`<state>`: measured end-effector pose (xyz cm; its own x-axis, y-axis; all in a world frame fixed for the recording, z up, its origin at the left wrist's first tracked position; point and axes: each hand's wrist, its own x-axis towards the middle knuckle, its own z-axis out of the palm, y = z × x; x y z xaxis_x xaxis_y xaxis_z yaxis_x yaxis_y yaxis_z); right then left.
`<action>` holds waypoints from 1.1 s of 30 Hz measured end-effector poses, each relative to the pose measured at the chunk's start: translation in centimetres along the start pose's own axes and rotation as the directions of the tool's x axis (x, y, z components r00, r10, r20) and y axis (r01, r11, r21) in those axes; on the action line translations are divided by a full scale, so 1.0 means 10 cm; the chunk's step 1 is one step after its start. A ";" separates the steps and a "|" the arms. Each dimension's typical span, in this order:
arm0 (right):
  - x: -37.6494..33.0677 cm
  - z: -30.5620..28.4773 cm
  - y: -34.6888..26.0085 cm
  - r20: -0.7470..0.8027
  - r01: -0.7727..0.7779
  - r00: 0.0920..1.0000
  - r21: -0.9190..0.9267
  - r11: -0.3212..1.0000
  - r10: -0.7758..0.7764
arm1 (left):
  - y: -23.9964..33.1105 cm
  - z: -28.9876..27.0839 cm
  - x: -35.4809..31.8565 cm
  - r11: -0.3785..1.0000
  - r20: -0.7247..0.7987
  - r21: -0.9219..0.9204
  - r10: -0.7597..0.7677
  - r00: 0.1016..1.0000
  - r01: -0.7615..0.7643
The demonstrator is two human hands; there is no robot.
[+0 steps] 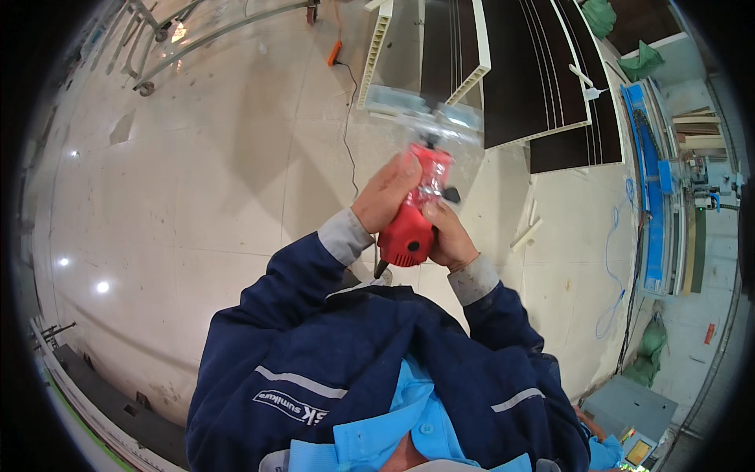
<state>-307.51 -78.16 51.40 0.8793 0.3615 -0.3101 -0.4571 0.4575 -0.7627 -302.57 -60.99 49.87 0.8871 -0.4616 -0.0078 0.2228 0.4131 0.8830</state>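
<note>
A red trim router [407, 234] is gripped in both my hands in front of my chest. My left hand [387, 193] wraps the upper left of its body, thumb on the red housing. My right hand [451, 234] is closed on its right side, thumb near the middle, just below a black knob [451, 194]. At the tool's far end a clear plate [440, 126] is smeared by motion, in front of the panel edges. The tool's black cord end [381, 269] points down toward my body.
Dark panels [535, 71] with pale edges stand ahead, to the right. An orange connector [336, 52] with a thin black cable lies on the floor. A wheeled metal frame [220, 43] is far left. Blue-edged boards [649, 189] and green sacks [649, 350] line the right wall. Another person [604, 450] shows lower right.
</note>
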 end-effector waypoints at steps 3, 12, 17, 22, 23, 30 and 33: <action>-0.17 -0.13 0.05 0.065 0.002 0.998 -0.047 0.999 0.001 | -0.27 -0.29 0.24 0.878 -0.055 0.478 0.074 0.996 -0.039; -0.75 -0.08 -0.16 -0.066 0.076 0.996 0.227 0.971 -0.062 | -2.15 -1.78 -0.43 -0.248 -0.553 0.783 -0.698 0.455 0.571; -0.73 -0.08 0.00 -0.090 -0.001 0.995 0.389 0.921 0.039 | -2.22 -1.51 -0.75 0.554 -0.439 -0.447 -0.820 0.368 0.702; -0.65 -0.05 0.27 -0.028 -0.090 0.993 0.440 0.893 0.114 | -2.12 -1.30 -0.03 0.584 -0.269 -0.765 -0.673 0.689 0.272; -0.67 -0.04 0.31 -0.022 -0.093 0.993 0.451 0.888 0.115 | -2.05 -1.51 -0.06 0.512 -0.236 -0.847 -0.599 0.765 0.140; -0.94 -0.39 0.18 -0.219 0.126 0.973 0.240 0.962 -0.073 | -1.41 -2.92 -1.63 0.666 -0.815 -0.579 -0.473 0.334 -0.471; -0.96 -0.53 0.16 -0.347 0.156 0.934 0.192 0.969 -0.082 | -1.50 -2.80 -2.46 0.905 -0.867 -0.424 -0.396 0.303 -0.027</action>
<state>-315.94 -85.17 50.20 0.9052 0.0182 -0.4245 -0.3313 0.6558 -0.6783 -316.40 -33.90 23.64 0.5309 0.3767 -0.7591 0.3489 0.7191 0.6009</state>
